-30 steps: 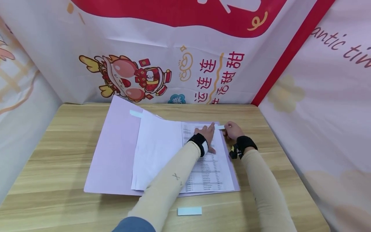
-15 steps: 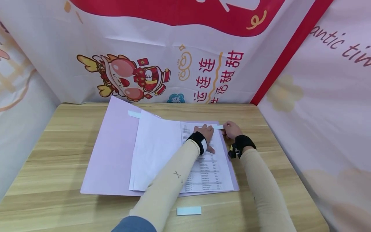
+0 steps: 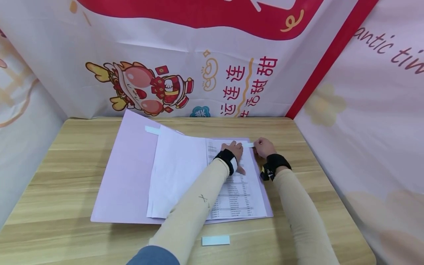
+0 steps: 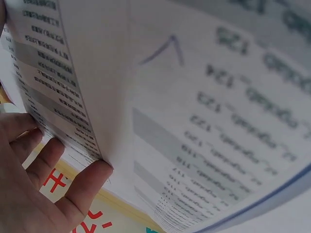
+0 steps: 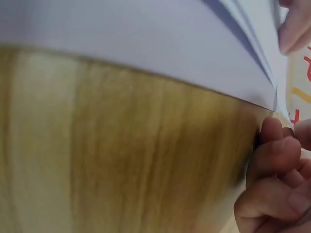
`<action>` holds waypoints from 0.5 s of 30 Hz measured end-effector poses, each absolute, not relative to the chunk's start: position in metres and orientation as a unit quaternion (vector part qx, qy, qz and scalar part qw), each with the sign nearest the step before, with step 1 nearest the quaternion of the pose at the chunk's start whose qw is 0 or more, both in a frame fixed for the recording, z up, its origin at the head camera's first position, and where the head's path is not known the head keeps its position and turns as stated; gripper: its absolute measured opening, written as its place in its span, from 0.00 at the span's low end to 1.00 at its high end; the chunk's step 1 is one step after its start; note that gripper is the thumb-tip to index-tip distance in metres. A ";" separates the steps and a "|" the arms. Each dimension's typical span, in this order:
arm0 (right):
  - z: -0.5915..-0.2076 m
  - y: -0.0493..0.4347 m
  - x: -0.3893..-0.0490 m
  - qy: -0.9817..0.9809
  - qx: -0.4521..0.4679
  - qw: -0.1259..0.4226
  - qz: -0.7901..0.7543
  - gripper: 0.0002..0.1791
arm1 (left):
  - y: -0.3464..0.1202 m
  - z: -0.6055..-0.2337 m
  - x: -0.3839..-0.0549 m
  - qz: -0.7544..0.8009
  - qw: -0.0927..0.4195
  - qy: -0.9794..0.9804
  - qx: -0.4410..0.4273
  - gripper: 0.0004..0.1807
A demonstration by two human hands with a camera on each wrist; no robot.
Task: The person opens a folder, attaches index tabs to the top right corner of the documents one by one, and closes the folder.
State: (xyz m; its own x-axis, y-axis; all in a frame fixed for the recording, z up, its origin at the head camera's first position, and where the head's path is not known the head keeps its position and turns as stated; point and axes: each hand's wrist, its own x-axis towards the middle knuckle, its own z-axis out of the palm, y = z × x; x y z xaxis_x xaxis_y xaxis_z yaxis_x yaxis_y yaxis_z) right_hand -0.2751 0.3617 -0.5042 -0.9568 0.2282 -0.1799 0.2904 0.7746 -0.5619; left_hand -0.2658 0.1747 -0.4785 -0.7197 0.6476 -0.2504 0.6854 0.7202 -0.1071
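Note:
A light purple folder (image 3: 122, 184) lies spread on the table, with its left cover raised. My left hand (image 3: 235, 150) rests flat on the printed sheet (image 3: 236, 198) on the right side, fingertips at the left end of a pale blue paper strip (image 3: 247, 145). That strip overlaps the sheet's top right corner. Its outer end is pinched by my right hand (image 3: 264, 148), just past the folder's edge. The left wrist view shows my left hand's fingers (image 4: 87, 187) extended over the page. In the right wrist view, curled fingers (image 5: 274, 158) sit at the folder's corner.
Another pale blue strip (image 3: 152, 130) bridges the left cover and the white sheets (image 3: 179, 169). A further blue strip (image 3: 215, 240) lies on the wooden table (image 3: 59, 184) near the front. Printed cloth (image 3: 185, 48) hangs behind the table and along its sides.
Both hands stay at the folder's top right corner. The strip between them shows a little less beside the right hand; the head view has shifted slightly.

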 end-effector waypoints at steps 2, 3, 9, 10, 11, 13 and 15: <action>-0.505 0.359 -0.277 0.950 0.143 0.043 -0.275 0.14 | 0.174 -0.478 -0.266 -0.098 0.099 0.922 0.361 0.62; -0.505 0.358 -0.278 0.953 0.148 0.041 -0.261 0.14 | 0.174 -0.477 -0.266 -0.097 0.101 0.922 0.361 0.62; -0.497 0.346 -0.280 0.963 0.162 0.020 -0.214 0.19 | 0.174 -0.479 -0.267 -0.091 0.106 0.922 0.361 0.64; -0.495 0.343 -0.279 0.965 0.157 0.011 -0.208 0.18 | 0.174 -0.480 -0.268 -0.090 0.106 0.922 0.361 0.64; -0.494 0.341 -0.279 0.968 0.148 0.001 -0.201 0.18 | 0.174 -0.481 -0.268 -0.089 0.104 0.922 0.361 0.64; -0.493 0.337 -0.278 0.972 0.136 -0.008 -0.194 0.16 | 0.174 -0.483 -0.269 -0.085 0.102 0.923 0.362 0.64; -0.493 0.334 -0.278 0.972 0.130 -0.006 -0.196 0.15 | 0.174 -0.485 -0.269 -0.084 0.098 0.923 0.362 0.64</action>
State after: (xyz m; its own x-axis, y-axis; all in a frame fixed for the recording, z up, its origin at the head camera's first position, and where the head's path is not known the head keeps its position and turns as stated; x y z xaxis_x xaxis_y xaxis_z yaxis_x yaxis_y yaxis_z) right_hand -0.2779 0.3342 -0.4926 -0.9663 0.2545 -0.0389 0.2497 0.8894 -0.3829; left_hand -0.2690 0.1736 -0.4855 -0.7182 0.6528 -0.2410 0.6855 0.7233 -0.0836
